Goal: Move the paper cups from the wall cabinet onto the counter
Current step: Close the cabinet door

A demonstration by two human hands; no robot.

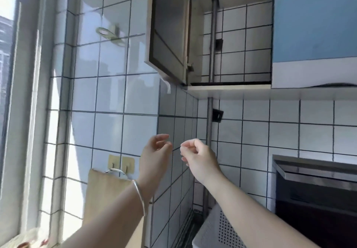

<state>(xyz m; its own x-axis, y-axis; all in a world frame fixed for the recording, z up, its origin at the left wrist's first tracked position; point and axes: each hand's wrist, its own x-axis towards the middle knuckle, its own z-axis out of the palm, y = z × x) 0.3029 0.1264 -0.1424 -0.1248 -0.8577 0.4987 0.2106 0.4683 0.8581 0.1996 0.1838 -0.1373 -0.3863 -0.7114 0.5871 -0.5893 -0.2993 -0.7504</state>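
Both arms are raised toward the cabinet (228, 41), which sits up at one o'clock with its door (168, 29) swung open to the left. The left hand (156, 149) is at six o'clock of the door, fingers loosely curled and holding nothing, a bangle (139, 197) on its wrist. The right hand (197, 155) is just beside it, at its three o'clock, fingers curled in more tightly, and it too holds nothing that I can see. Neither touches the cabinet.

No cups show anywhere. The part of the cabinet I can see holds only a tiled back wall and a pipe (213, 41) running through it; the shelf floor is hidden from this low angle, so the cups may sit out of sight there or behind the blue door (314, 16) at three o'clock. The counter is not in view either; a perforated basket (214, 228) shows at five o'clock and a cutting board (104, 193) hangs at seven.

I take this as the reach-up step, with nothing carried. The next move calls for lifting a hand to twelve o'clock, into the opening, finding the cups by sight or feel, and closing lightly round them so the paper does not crush.
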